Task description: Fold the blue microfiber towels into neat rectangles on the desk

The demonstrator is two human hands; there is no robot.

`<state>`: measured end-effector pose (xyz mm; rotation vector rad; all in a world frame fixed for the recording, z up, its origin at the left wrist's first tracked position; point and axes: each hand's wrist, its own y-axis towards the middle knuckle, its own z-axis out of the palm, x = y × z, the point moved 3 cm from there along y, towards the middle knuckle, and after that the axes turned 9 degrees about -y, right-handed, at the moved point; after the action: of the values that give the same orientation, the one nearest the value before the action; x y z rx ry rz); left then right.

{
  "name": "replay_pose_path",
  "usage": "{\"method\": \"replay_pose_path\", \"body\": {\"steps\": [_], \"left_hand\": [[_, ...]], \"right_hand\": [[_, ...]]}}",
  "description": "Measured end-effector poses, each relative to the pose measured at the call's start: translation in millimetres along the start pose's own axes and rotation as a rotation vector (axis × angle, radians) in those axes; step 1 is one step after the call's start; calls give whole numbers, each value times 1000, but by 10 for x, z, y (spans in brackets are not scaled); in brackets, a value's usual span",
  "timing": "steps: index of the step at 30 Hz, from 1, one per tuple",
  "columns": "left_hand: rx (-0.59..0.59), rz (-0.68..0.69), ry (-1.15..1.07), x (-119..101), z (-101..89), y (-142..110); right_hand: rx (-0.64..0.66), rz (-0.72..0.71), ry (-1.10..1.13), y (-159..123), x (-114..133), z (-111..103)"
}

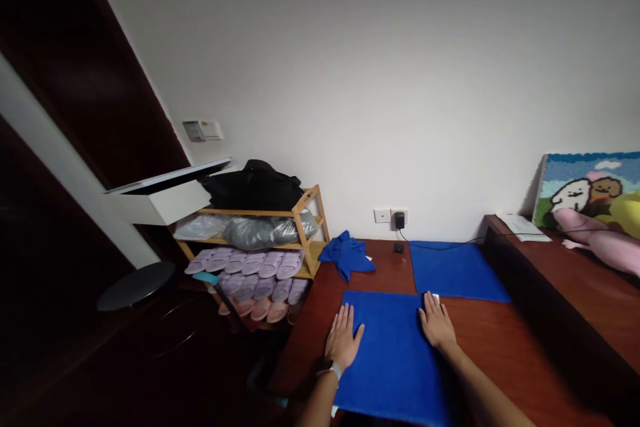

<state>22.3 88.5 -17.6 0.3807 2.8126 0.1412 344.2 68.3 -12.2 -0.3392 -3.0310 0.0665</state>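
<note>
A blue cloth (390, 357) lies spread flat on the reddish-brown table (480, 327) in front of me. My left hand (344, 340) rests flat on its left edge, fingers stretched out, with a watch on the wrist. On the right edge, near the far corner, my right hand (436, 323) lies flat with its fingers extended, close to a small white tag (436, 298). Behind, to the right, a second blue cloth (453, 270) is laid out flat. A third blue cloth (346, 255) sits crumpled at the table's back left.
Left of the table stands a wooden rack (315, 230) with slippers (265, 263) and a black bag (255, 185). A charger (399, 219) is plugged into the wall, its cable running right. A raised brown surface (590, 273) at right holds a pink plush toy (600, 243).
</note>
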Motion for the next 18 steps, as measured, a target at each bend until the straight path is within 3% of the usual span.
{"method": "replay_pose_path", "body": {"steps": [5,8,10,12,15,18], "left_hand": [[22,2,16,37,-48,1],[24,27,26,-77,-154,87],[7,68,2,-319,-187,195],[13,172,-54,-718,-125,309],[77,356,-164,-1413,151,400],[115,353,-234,-1799,453,409]], "right_hand": [[-12,-1,2,29,-19,123],[-23,-1,-18,12,-15,134],[-28,6,-21,10,-10,120],[-31,11,-20,11,-9,104],[-27,-3,-38,8,-21,102],[-10,-43,-84,7,-38,144]]}}
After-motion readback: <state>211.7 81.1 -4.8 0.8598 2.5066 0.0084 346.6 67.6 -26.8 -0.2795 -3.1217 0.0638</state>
